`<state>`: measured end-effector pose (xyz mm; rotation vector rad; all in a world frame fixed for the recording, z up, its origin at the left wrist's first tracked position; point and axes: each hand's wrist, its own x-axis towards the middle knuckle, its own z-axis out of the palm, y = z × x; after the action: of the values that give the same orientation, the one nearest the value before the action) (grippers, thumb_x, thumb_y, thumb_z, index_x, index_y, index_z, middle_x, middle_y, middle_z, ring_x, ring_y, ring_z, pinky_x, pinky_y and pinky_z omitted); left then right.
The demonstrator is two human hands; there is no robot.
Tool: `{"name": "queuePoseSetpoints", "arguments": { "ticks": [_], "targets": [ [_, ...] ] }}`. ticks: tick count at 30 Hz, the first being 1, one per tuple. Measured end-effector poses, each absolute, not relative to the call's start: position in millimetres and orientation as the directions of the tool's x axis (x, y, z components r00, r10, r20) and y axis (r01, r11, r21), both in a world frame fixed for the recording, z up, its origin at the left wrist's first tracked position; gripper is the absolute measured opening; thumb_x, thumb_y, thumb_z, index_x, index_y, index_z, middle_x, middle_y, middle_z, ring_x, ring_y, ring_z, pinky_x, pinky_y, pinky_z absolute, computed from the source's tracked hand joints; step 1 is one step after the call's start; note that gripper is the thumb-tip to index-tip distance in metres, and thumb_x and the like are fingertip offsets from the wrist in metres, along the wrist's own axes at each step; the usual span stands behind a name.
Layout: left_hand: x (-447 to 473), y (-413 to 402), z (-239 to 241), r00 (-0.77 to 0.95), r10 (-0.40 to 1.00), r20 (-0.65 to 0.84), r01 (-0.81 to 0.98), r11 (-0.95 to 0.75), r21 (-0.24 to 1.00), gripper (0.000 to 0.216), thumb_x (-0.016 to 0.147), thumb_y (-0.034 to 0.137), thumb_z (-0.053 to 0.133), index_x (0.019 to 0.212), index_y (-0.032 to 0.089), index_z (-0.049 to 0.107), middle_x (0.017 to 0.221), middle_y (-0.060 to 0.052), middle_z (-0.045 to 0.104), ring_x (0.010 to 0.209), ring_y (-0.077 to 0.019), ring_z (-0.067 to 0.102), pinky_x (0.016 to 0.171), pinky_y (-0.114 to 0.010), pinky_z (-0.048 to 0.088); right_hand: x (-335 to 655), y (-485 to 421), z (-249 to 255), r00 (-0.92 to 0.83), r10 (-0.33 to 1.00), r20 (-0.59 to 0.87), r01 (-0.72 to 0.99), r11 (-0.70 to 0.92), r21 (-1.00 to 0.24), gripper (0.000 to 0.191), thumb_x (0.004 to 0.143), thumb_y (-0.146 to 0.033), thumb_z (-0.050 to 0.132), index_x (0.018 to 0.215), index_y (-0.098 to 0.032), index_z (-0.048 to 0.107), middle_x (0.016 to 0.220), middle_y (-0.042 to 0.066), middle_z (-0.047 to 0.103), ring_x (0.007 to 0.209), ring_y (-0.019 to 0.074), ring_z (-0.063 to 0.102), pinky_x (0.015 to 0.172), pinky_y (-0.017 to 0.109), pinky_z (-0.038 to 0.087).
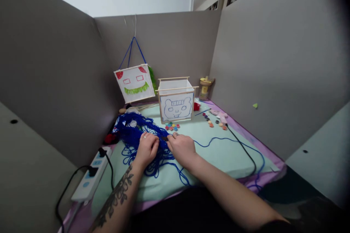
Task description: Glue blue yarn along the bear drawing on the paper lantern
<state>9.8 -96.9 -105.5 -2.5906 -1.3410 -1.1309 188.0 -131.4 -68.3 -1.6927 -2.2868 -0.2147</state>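
Note:
A tangled heap of blue yarn (132, 131) lies on the pale green mat (218, 153). My left hand (147, 148) rests on the heap with its fingers curled into the strands. My right hand (182, 147) sits just right of it, fingers closed, pinching the yarn and a small dark thing (164, 138) I cannot make out between the two hands. A loose blue strand (218, 140) trails off to the right across the mat.
A paper lantern box with a drawn bear face (176, 105) stands behind the hands. Another lantern with a red and green face (134, 83) hangs at the back wall. Coloured buttons (172, 126), a pink glue gun (222, 116) with black cord, a jar (204, 88), a power strip (91, 174) at left.

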Motion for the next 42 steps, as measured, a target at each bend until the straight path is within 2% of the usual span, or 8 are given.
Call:
{"name": "queuePoseSetpoints", "arguments": {
  "ticks": [8,12,16,23,27,33,37,42],
  "targets": [
    [-2.7,-94.8,-101.7,0.348,0.793,0.5,0.743,-0.559,0.369,0.025,0.092,0.031,0.037,0.082,0.02,0.057,0.096,-0.008,0.063,0.098,-0.0203,0.056,0.099,-0.041,0.038,249.3,-108.3,-79.4,0.161,0.967,0.195,0.855,-0.038,-0.516,0.04,0.086,-0.048,0.053,0.119,-0.027,0.059,0.103,0.004,0.07,0.09,0.0206,0.064,0.067,0.026,0.041],
    [-7.3,-110.1,-108.1,0.367,0.912,0.183,0.863,-0.408,0.299,0.042,0.076,0.046,0.063,0.111,0.024,0.06,0.14,-0.013,0.044,0.131,-0.0344,0.038,0.1,-0.049,0.039,283.6,-100.3,-99.8,0.039,0.999,0.0,0.902,-0.035,-0.431,0.047,0.078,-0.043,0.063,0.122,-0.026,0.057,0.104,0.006,0.07,0.093,0.0243,0.064,0.066,0.027,0.039],
    [-9.3,-113.6,-103.1,0.304,0.953,-0.015,0.937,-0.296,0.188,0.054,0.075,0.029,0.063,0.129,0.028,0.052,0.135,-0.013,0.049,0.122,-0.0318,0.05,0.095,-0.042,0.045,293.1,-91.2,-118.5,-0.081,0.992,-0.096,0.953,0.048,-0.3,0.029,0.084,-0.035,0.056,0.111,-0.023,0.061,0.103,0.009,0.07,0.092,0.0246,0.064,0.066,0.028,0.037],
    [-79.5,-19.2,21.6,-0.165,0.849,0.503,0.98,0.085,0.178,0.04,0.08,0.016,0.055,0.12,0.015,0.054,0.118,-0.018,0.057,0.112,-0.0336,0.057,0.092,-0.046,0.048,342.0,-89.0,-109.1,0.112,0.984,0.137,0.843,-0.021,-0.537,0.018,0.088,-0.029,0.043,0.085,-0.019,0.057,0.08,0.007,0.065,0.075,0.0195,0.059,0.062,0.027,0.036],
    [-97.0,12.9,56.7,-0.374,0.767,0.522,0.927,0.287,0.242,0.071,0.076,0.03,0.07,0.137,0.017,0.039,0.151,-0.025,0.02,0.131,-0.054,0.028,0.089,-0.066,0.04,361.7,-105.2,-100.3,0.248,0.899,0.361,0.702,0.09,-0.707,0.023,0.086,-0.04,0.042,0.077,-0.021,0.052,0.07,0.004,0.058,0.066,0.0187,0.052,0.059,0.029,0.039],
    [-35.5,-32.5,-38.2,0.372,0.925,0.074,0.928,-0.37,-0.036,0.048,0.077,0.035,0.064,0.124,0.028,0.056,0.137,-0.009,0.051,0.122,-0.0308,0.05,0.096,-0.042,0.045,355.9,-132.9,-87.3,0.346,0.859,0.378,0.335,0.263,-0.905,0.04,0.087,-0.057,0.046,0.094,-0.019,0.055,0.065,0.001,0.054,0.055,0.0143,0.047,0.05,0.026,0.038],
    [-34.7,-41.0,-86.2,0.246,0.969,-0.023,0.967,-0.247,-0.061,0.043,0.073,0.021,0.062,0.116,0.021,0.063,0.126,-0.015,0.058,0.108,-0.03,0.058,0.082,-0.037,0.05,364.3,-150.6,-72.9,0.365,0.859,0.358,0.064,0.361,-0.931,0.041,0.082,-0.06,0.058,0.083,-0.02,0.05,0.061,0.0,0.056,0.048,0.0097,0.044,0.042,0.022,0.032],
    [-75.5,-11.7,-35.1,0.232,0.97,0.078,0.972,-0.235,0.032,0.018,0.078,0.013,0.05,0.081,0.014,0.068,0.083,-0.006,0.066,0.083,-0.0197,0.063,0.082,-0.029,0.047,362.8,-167.5,-52.3,0.501,0.797,0.338,-0.112,0.447,-0.887,0.05,0.066,-0.06,0.074,0.079,-0.023,0.043,0.062,-0.003,0.058,0.043,0.0091,0.049,0.04,0.021,0.037]
  ]
}}
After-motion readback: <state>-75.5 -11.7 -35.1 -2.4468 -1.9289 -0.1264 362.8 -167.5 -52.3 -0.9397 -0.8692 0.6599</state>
